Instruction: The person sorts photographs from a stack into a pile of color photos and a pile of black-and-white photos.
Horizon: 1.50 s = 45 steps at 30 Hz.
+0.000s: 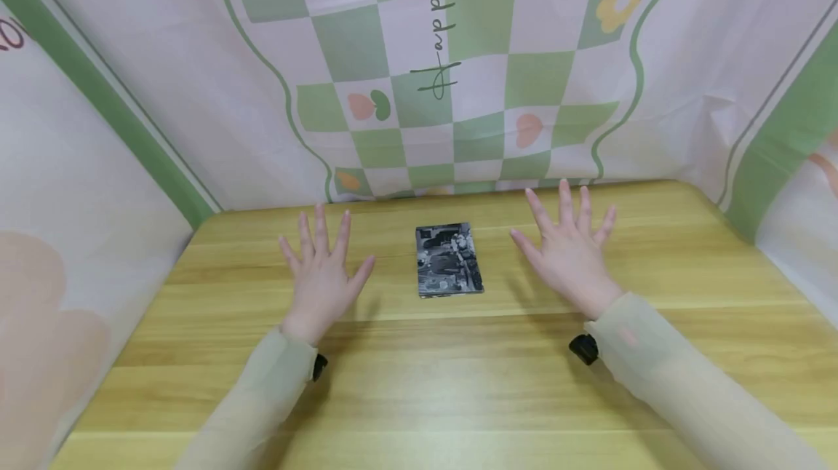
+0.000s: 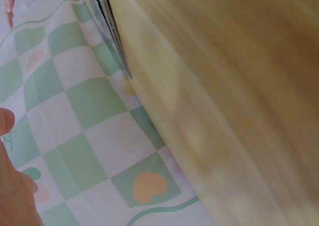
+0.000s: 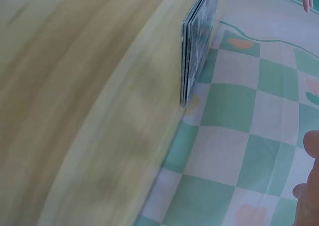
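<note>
A small stack of black-and-white picture cards (image 1: 449, 259) lies on the wooden table between the two hands. Its layered edges show in the right wrist view, where the stack (image 3: 198, 42) stands out from the tabletop, and at the top of the left wrist view as a thin dark stack (image 2: 112, 29). To the left of the cards, the left hand (image 1: 322, 282) is held palm down with its fingers spread, holding nothing. On the other side the right hand (image 1: 568, 259) has its fingers spread too and holds nothing. Both hands cast shadows on the table.
The wood-grain table (image 1: 406, 375) reaches back to a hanging cloth (image 1: 419, 41) with green and white checks and the word Happy. More printed cloth (image 1: 78, 201) hangs at the left side and at the right. A dark wrist device (image 1: 584, 348) sits under the right cuff.
</note>
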Tool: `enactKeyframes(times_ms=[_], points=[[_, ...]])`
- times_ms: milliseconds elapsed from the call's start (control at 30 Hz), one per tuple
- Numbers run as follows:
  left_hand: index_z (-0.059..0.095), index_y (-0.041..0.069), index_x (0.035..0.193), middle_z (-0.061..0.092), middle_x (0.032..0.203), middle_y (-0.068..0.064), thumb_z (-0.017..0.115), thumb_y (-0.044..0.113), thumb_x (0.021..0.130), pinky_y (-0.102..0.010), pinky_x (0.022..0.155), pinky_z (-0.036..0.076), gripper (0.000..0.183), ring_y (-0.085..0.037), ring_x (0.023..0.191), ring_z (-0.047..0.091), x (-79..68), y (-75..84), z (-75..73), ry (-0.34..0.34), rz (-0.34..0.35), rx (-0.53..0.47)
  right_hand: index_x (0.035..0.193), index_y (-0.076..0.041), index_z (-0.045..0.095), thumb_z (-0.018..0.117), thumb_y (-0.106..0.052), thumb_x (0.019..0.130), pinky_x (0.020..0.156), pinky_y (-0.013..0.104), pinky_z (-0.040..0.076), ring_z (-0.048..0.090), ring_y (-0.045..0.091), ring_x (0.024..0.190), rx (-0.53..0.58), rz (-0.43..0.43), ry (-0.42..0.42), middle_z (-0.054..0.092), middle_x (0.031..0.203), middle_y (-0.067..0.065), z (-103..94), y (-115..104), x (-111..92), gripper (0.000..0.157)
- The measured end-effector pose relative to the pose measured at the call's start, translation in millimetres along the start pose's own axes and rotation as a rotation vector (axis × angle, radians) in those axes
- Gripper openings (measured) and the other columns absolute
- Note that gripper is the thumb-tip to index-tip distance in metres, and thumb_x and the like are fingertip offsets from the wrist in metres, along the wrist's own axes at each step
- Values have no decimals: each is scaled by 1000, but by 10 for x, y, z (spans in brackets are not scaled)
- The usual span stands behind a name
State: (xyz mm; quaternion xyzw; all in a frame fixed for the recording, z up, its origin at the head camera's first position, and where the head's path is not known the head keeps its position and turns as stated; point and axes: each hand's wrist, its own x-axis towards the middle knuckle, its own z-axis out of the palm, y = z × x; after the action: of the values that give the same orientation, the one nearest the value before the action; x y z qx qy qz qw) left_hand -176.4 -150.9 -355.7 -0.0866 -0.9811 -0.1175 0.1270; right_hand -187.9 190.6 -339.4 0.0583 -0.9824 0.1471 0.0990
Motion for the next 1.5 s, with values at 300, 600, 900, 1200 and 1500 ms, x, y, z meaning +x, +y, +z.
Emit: enactKeyframes(times_ms=[300,600,900,1200,1500], points=[[5,21,153,-27,153,-10,38,57,95,-66,105,-22,76,-36,139,-28,97,107,-62,-14,29,-20,153,-26,7,26,-63,95,102,63,-29,-24,42,139,15,-13,-10,-21,155,16,-59,-118,61,72],[1,21,153,-32,152,-8,39,57,95,-65,108,-20,77,-34,139,-28,187,222,-158,-31,48,-119,153,-22,13,34,-56,97,108,66,-18,-10,49,140,69,-53,36,-8,157,22,-123,-250,143,69],[-1,15,153,-14,158,-13,42,38,99,-62,115,-3,72,-37,144,-12,270,293,-172,-212,24,-609,151,-4,8,25,-45,102,112,62,23,26,47,135,645,16,-174,19,152,29,-153,-284,264,66],[-4,9,152,-11,159,-10,22,29,104,-51,120,7,59,-33,146,-3,314,248,-29,-434,-84,-1345,149,4,3,14,-47,102,117,55,18,17,47,139,1292,181,-411,12,151,34,51,-173,321,70],[-1,5,151,-6,158,-16,15,32,104,-52,120,4,57,-41,144,-2,383,216,237,-496,-223,-1732,147,8,-2,7,-49,100,119,51,10,7,45,142,1443,235,-548,2,153,31,331,-64,382,74]])
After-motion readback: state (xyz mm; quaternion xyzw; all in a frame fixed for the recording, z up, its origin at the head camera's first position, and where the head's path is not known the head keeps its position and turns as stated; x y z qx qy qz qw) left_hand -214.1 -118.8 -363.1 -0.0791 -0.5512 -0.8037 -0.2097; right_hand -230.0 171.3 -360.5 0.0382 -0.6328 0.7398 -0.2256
